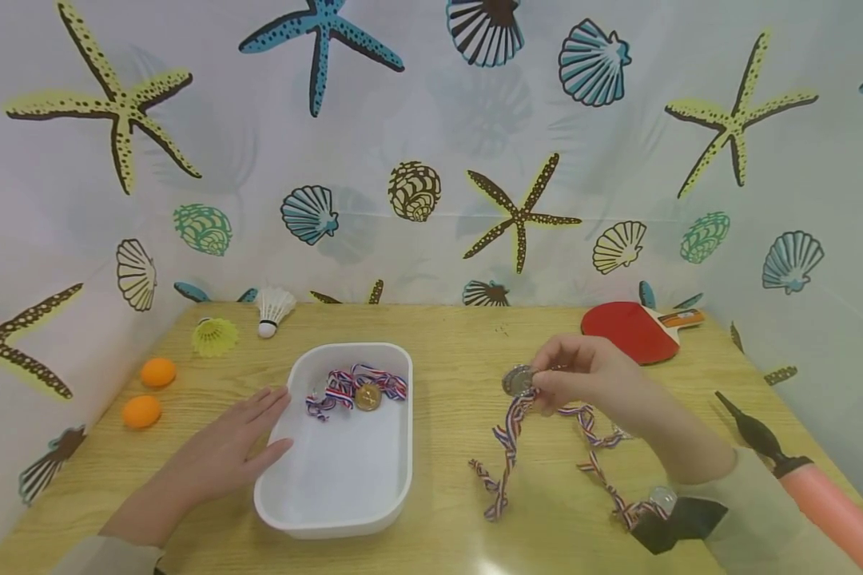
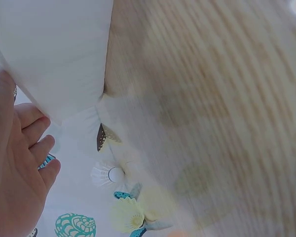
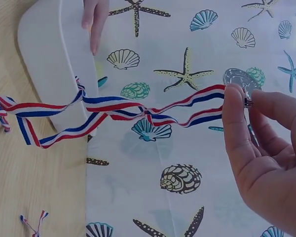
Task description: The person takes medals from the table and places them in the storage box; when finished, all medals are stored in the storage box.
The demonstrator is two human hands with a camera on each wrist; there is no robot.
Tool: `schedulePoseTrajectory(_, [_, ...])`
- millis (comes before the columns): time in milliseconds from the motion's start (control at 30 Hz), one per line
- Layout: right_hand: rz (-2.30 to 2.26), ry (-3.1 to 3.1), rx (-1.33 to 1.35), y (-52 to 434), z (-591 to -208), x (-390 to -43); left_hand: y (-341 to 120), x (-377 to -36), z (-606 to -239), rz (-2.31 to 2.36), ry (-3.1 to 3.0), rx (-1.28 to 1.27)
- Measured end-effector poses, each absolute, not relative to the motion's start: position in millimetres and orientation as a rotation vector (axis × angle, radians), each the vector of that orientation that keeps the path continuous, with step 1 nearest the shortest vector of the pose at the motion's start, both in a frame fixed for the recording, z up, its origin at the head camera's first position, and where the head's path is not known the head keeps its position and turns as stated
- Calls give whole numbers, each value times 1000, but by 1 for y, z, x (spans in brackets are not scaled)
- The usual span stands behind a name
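My right hand [image 1: 590, 375] pinches a silver medal [image 1: 518, 381] near its clip, between thumb and fingers, above the table. From it hangs a twisted red, white and blue ribbon [image 3: 123, 104], which crosses in front of the tub in the right wrist view. My left hand [image 1: 219, 451] rests at the left rim of a white plastic tub [image 1: 345, 479], its fingers extended and touching the edge. Inside the tub, toward the far end, lie a gold medal [image 1: 367, 397] and bunched striped ribbons [image 1: 340, 387]. Another silver medal [image 1: 663, 500] lies on the table beside my right sleeve, partly hidden.
Two orange balls [image 1: 158, 372], a yellow shuttlecock [image 1: 214, 337] and a white shuttlecock [image 1: 275, 310] are at the left. A red table tennis paddle [image 1: 629, 331] lies at the back right. A hand pump [image 1: 820, 495] with a salmon-coloured barrel lies along the right edge. Patterned curtains enclose the table.
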State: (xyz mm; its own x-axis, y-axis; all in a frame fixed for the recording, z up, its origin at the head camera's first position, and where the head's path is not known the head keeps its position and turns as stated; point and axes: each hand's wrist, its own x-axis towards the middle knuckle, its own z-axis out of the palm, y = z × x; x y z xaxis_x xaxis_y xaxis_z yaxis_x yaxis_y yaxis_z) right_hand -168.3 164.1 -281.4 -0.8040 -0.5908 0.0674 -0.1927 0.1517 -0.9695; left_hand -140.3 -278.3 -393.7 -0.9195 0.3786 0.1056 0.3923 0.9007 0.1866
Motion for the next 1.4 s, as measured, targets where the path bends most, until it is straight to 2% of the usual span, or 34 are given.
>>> schedulePoseTrajectory(400, [-1843, 2177, -699, 158, -253, -185, -280, -139, -395, -318, -2995, -597])
schedulePoseTrajectory(867, [-2089, 1978, -680, 139, -231, -196, -279, -139, -395, -313, -2988, -605])
schedulePoseTrajectory(1400, [-2163, 1886, -763, 93, -202, -200, -279, -138, -393, -306, -2979, -607])
